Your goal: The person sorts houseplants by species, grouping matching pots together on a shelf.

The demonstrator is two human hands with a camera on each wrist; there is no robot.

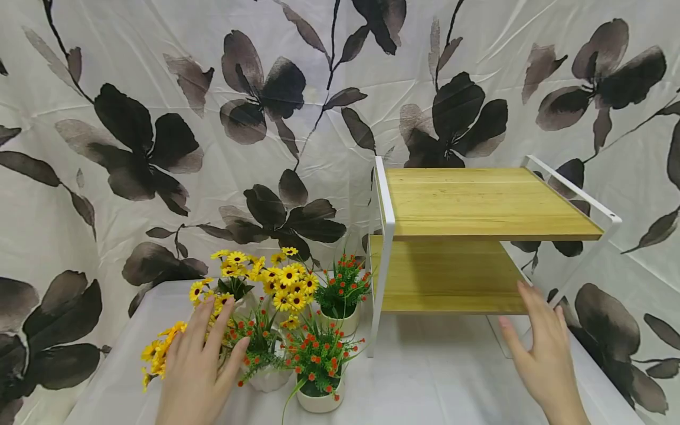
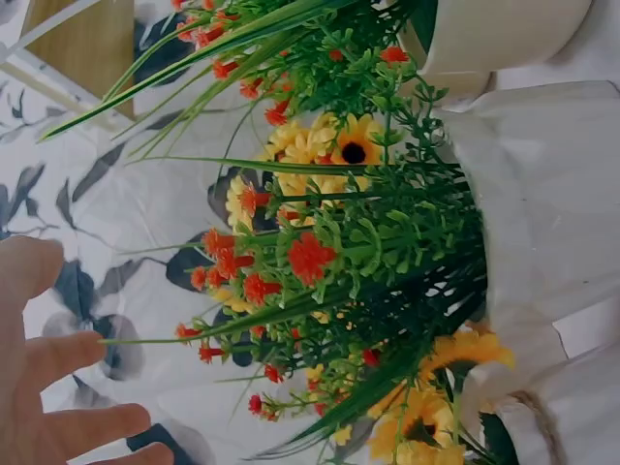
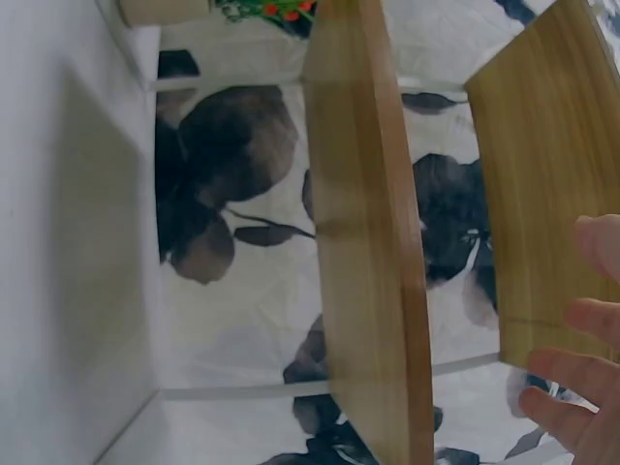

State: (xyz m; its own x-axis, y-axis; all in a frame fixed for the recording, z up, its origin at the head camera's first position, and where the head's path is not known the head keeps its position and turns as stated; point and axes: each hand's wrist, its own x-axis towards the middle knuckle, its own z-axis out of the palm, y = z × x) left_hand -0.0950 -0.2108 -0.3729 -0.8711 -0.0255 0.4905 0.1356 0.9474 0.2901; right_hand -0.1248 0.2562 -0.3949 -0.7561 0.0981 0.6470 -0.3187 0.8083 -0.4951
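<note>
Hovering spread and empty, the left hand [image 1: 199, 360] is near the potted artificial flowers [image 1: 319, 357] on the table [image 1: 425, 383]; the right hand [image 1: 544, 357], likewise holding nothing, is near the two-tier shelf [image 1: 489, 200] beside them.

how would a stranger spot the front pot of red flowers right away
Start at the two-level wooden shelf with white side frames. Left of it in the head view stands a cluster of potted flowers. The front pot of red flowers has a long green blade drooping past its rim; the other red-flowered pots stand farther back.
</note>
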